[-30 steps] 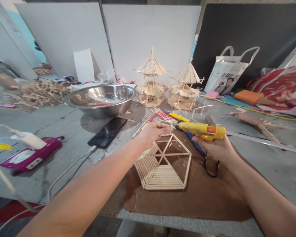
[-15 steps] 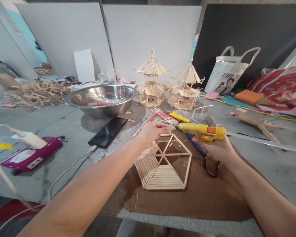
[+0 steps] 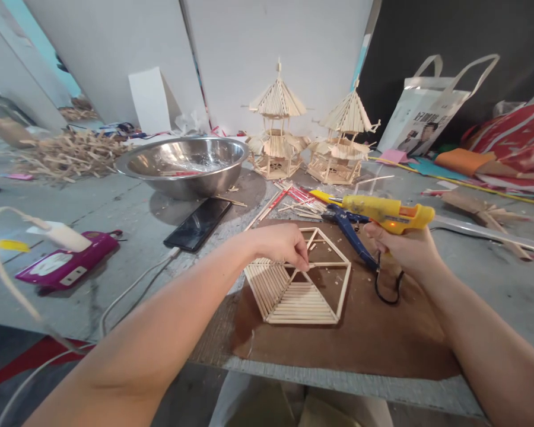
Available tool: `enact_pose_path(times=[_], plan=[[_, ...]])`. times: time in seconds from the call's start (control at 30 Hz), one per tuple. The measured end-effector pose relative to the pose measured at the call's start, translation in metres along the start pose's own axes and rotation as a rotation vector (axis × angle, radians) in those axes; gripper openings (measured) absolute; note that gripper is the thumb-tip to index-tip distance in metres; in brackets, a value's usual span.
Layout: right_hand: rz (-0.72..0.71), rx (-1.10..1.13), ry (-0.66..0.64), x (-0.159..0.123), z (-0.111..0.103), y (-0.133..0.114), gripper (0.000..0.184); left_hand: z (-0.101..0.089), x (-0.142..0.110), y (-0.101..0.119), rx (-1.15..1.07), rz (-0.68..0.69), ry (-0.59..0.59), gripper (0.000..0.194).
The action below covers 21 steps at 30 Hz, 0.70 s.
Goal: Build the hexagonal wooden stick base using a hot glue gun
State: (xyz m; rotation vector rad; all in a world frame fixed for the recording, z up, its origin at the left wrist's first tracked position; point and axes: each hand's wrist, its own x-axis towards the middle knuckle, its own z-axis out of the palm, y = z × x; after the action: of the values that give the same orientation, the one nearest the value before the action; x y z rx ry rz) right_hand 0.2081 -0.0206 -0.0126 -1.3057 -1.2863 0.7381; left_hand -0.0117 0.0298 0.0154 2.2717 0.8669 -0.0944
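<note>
A flat hexagonal frame of thin wooden sticks [image 3: 293, 290] lies on a brown mat [image 3: 374, 338] in front of me. My left hand [image 3: 280, 244] rests over its upper left part, fingers pinched on a thin stick at the frame's middle. My right hand [image 3: 404, 252] grips a yellow glue gun [image 3: 385, 212], held above the mat to the right of the frame with its nozzle pointing left. A black cord hangs below that hand.
Two stick pagoda models [image 3: 278, 127] [image 3: 347, 142] stand at the back. A steel bowl [image 3: 184, 166], a black phone [image 3: 198, 223], loose sticks [image 3: 293, 204], blue pliers [image 3: 349, 228], a magenta device [image 3: 64, 267] with white cable, a stick pile [image 3: 66, 154] and a bag [image 3: 427, 112] surround the mat.
My left hand has come back from the loose sticks behind the frame down onto the frame's middle, pinching a stick. The glue gun has shifted slightly right. The camera tilted downward.
</note>
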Motion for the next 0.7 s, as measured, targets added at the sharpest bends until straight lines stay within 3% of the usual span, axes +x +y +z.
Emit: enact_pose_path(times=[0.2, 0.6, 0.7], plan=[[0.007, -0.028, 0.024, -0.0018, 0.0015, -0.0016, 0.024, 0.0053, 0.0014, 0.0014, 0.038, -0.025, -0.08, 0.011], [0.078, -0.019, 0.038, -0.0038, 0.0046, -0.0091, 0.024, 0.0107, 0.0047, 0.0016, 0.099, 0.01, -0.084, 0.011], [0.011, -0.058, 0.04, -0.0038, 0.0042, -0.008, 0.026, 0.0101, 0.0047, 0.0028, 0.105, 0.015, -0.08, 0.01]])
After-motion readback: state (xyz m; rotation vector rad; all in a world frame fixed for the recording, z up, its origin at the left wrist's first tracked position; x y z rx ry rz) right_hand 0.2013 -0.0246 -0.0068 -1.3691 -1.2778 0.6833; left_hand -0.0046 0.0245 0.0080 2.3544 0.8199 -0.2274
